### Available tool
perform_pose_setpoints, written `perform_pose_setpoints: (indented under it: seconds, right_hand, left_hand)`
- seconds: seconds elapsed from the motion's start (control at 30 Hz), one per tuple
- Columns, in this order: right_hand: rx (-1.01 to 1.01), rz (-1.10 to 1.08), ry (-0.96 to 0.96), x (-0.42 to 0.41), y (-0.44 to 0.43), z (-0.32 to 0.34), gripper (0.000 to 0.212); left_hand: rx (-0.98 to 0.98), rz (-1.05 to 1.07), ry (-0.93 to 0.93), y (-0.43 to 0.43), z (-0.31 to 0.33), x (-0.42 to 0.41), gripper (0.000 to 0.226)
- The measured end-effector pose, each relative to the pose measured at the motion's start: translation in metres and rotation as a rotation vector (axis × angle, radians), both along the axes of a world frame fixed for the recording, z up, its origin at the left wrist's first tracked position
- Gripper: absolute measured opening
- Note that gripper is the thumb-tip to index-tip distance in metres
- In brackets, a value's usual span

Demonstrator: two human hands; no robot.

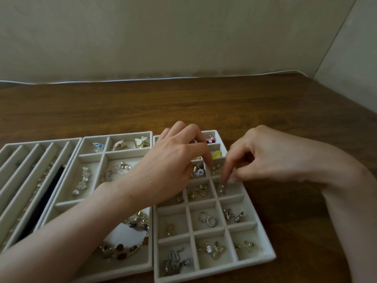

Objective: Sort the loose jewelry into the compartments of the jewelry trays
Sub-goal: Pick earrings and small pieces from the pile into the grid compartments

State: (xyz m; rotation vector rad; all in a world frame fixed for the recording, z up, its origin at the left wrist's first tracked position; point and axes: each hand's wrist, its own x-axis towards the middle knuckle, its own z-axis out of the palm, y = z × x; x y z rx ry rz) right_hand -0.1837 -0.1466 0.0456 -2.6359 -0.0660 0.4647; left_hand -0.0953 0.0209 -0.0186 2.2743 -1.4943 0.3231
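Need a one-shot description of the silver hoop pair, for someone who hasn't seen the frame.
Start at the rightmost tray, the one gridded into small square compartments. Take its middle column, second compartment up from the near edge. The silver hoops there are two plain round rings lying side by side, unlike the gold piece to their left and the knobbly silver pieces to their right.

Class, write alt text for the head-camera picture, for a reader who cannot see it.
Two bare hands work over a pale grid tray of small earrings on a wooden table: the left hand reaches its fingers into an upper compartment, the right hand brings its fingertips together just above a small silvery piece. Trays to the left hold bracelets and brooches.
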Motion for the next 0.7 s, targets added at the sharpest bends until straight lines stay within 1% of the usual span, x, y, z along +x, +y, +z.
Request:
perform_pose_setpoints:
  seconds: [0.2,0.4,0.57,0.7]
  right_hand:
    - [-0.05,0.026,0.082,-0.0012,0.0063,0.0018,0.019]
    - [-0.131,0.042,0.081,-0.0027,0.0041,0.0025,0.019]
    - [-0.083,0.053,0.048,-0.0058,0.0034,0.0049,0.024]
    - [-0.076,0.085,0.07,-0.0052,0.0086,0.0028,0.03]
  left_hand:
    - [-0.024,0.02,-0.01,-0.0007,0.0,0.0,0.045]
    - [-0.025,0.004,-0.009,-0.0005,0.0001,0.0003,0.048]
    - [-0.027,0.004,-0.011,-0.0004,0.0001,0.0003,0.047]
    - [-0.028,0.0,-0.018,-0.0011,0.0003,0.0002,0.048]
